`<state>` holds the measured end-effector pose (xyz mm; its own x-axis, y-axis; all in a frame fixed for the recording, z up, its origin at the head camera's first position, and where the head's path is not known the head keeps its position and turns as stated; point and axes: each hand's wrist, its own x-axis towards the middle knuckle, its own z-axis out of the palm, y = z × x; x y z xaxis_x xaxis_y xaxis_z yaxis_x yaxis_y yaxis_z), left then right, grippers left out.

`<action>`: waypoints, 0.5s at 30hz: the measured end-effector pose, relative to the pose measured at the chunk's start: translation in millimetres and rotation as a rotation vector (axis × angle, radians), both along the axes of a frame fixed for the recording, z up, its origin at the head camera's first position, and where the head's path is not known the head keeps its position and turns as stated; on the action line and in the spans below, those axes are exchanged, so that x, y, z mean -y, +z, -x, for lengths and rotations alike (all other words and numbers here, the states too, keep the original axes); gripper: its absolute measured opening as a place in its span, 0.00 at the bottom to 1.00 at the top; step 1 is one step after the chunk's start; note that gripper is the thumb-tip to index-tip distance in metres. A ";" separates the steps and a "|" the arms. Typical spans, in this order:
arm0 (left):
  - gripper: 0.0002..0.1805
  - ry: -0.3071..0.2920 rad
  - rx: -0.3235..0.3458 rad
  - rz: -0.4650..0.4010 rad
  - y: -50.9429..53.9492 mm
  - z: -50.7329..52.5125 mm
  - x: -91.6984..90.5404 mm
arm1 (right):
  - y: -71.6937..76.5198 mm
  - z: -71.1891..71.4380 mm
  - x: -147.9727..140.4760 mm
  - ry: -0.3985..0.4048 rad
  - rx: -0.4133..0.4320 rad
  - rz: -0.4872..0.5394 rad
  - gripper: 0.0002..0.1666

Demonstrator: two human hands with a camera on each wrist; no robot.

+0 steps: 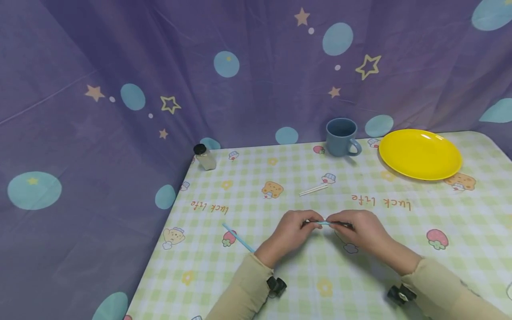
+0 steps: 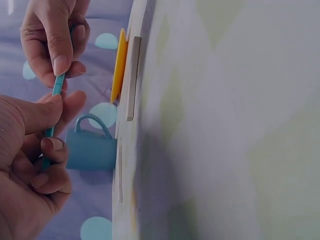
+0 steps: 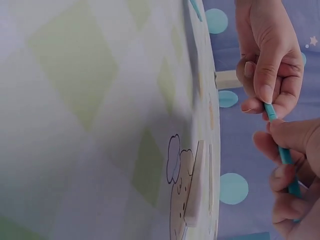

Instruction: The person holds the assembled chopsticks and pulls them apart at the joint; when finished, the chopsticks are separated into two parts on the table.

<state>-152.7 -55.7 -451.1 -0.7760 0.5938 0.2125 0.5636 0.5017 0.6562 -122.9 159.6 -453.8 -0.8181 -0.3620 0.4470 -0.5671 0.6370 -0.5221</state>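
A checkered table (image 1: pixel 296 300) bears a yellow plate (image 1: pixel 420 154) at far right; the left hand (image 1: pixel 294 230) and right hand (image 1: pixel 363 227) meet near its middle. A blue mug (image 1: pixel 338 143) stands left of the plate, a jar (image 1: pixel 206 160) far left. Both hands pinch a blue stick (image 2: pixel 58 85) above the cloth (fingertips close together); a loose stick (image 1: pixel 239 238) lies beside the left wrist, pale sticks (image 1: pixel 314 190) beyond.

Drapes (image 1: pixel 260 98) line the table (image 1: pixel 320 306) — a curtained nook.

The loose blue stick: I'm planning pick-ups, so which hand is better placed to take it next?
Probably the left hand: the loose blue stick lies close by on its side; the right hand is farther off. Both hold a second blue stick.
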 end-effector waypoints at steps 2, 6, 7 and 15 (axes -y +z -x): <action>0.05 0.005 0.001 -0.016 0.1 0.0 -0.5 | -0.8 1.2 -0.4 0.013 -0.036 0.006 0.10; 0.05 0.002 0.011 -0.049 -0.1 0.3 0.5 | 0.0 1.4 -0.7 0.037 -0.055 0.022 0.11; 0.05 -0.001 0.016 -0.055 -0.2 0.3 1.2 | 0.2 1.1 -0.6 0.044 -0.046 0.025 0.11; 0.06 -0.005 0.073 -0.094 1.2 -1.1 3.1 | 3.3 1.1 0.9 0.066 0.038 0.039 0.09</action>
